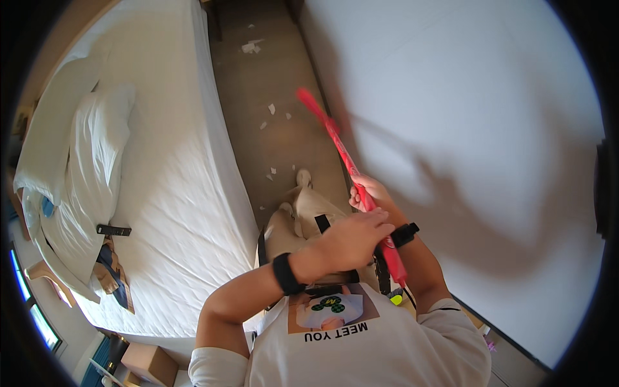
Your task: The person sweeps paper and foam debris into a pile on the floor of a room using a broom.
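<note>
You have the bed [174,161] left, the wall [464,77] right, paper scraps [271,109] on the floor [248,84] between, the stick [348,158] before you.

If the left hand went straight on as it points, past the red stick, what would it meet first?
Past the red stick it lies across, the left hand would probably meet the right forearm first, around its black wristband. The depth between them is unclear here.
</note>
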Demonstrator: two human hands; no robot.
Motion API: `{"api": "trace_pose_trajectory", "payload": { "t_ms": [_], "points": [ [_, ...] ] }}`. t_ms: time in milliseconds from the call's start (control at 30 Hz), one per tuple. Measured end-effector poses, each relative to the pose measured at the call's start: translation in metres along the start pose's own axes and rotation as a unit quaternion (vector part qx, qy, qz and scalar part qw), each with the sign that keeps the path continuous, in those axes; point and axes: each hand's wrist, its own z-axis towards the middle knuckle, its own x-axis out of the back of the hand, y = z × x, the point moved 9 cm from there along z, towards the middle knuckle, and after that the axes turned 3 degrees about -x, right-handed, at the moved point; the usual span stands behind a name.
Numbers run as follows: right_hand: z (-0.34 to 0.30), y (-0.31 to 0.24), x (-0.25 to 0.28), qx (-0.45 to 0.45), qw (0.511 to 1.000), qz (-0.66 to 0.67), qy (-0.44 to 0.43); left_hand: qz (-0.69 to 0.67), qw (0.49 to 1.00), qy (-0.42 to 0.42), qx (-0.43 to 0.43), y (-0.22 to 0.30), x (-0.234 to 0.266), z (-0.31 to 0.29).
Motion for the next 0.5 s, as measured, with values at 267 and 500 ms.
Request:
{"api": "trace_pose_trajectory", "payload": {
  "t_ms": [267,500],
  "points": [
    [0.116,-0.139,-0.091,0.092,0.990,-0.098,-0.036,-0.078,0.926,0.177,0.326,-0.162,0.107,0.039],
    [0.217,-0.245,-0.172,0.085,0.958,-0.269,-0.044,-0.529,0.607,0.292,0.516,-0.240,0.161,0.085]
  ]
}}
